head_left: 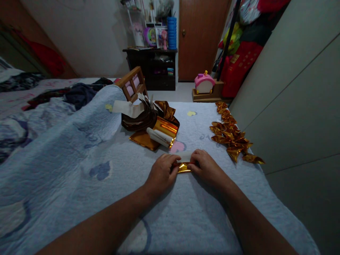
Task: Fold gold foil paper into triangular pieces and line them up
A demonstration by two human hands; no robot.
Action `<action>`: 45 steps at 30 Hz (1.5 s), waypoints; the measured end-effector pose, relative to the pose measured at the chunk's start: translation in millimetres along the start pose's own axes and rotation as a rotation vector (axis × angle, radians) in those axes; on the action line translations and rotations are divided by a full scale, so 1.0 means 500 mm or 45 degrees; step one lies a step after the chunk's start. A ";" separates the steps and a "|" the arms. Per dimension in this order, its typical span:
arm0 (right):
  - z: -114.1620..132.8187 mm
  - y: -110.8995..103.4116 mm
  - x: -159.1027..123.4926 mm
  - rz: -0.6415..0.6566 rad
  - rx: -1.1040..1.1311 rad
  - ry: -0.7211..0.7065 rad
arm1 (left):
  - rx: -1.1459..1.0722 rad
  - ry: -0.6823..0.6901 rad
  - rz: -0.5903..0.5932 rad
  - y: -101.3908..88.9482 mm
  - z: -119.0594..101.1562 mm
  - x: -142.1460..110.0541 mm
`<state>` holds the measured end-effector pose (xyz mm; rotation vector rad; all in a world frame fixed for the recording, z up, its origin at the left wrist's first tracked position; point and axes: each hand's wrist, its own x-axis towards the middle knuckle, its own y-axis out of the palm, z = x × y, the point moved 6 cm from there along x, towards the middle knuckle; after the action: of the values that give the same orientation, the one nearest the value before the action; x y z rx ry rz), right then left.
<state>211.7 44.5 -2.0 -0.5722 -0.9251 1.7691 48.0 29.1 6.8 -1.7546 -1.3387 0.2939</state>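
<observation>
Pinching a gold paper (184,168) between curled fingers and thumbs, the left hand (163,172) and right hand (207,165) hold its two ends at or just above the quilt (106,198). Both hands cover those ends, so its full length cannot be told; a pale strip (185,156) shows along the far side. Beyond it lies a loose paper stack (139,118), its layers dark and hard to make out. Folded gold pieces (230,136) lie at the quilt's right edge, overlapping. Farther off stand a dark cabinet (143,67), a pink toy (204,83) and a brown door (203,46), its top cut off.
</observation>
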 end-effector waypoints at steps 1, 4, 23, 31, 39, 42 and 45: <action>-0.001 0.001 0.000 -0.006 -0.009 0.002 | 0.026 0.002 0.005 0.001 0.000 0.000; -0.001 0.003 0.001 -0.026 -0.019 0.012 | 0.177 -0.046 0.004 0.000 0.002 0.000; 0.003 0.004 0.003 -0.045 -0.045 0.033 | 0.388 -0.314 0.094 -0.007 0.025 0.002; -0.003 -0.011 -0.011 -0.260 -0.253 0.100 | 0.449 -0.332 0.144 -0.016 0.021 0.003; -0.009 -0.012 -0.015 -0.254 -0.327 0.146 | 0.149 -0.392 0.090 -0.012 0.039 0.006; -0.012 -0.009 -0.014 -0.244 -0.326 0.162 | 0.011 -0.356 0.084 -0.011 0.031 0.009; -0.015 -0.010 -0.013 -0.229 -0.319 0.178 | -0.170 -0.331 0.077 -0.009 0.027 0.008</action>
<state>222.3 41.8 -2.6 -0.7389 -1.0728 1.4449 38.0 39.6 3.5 -1.9206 -1.5200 0.4901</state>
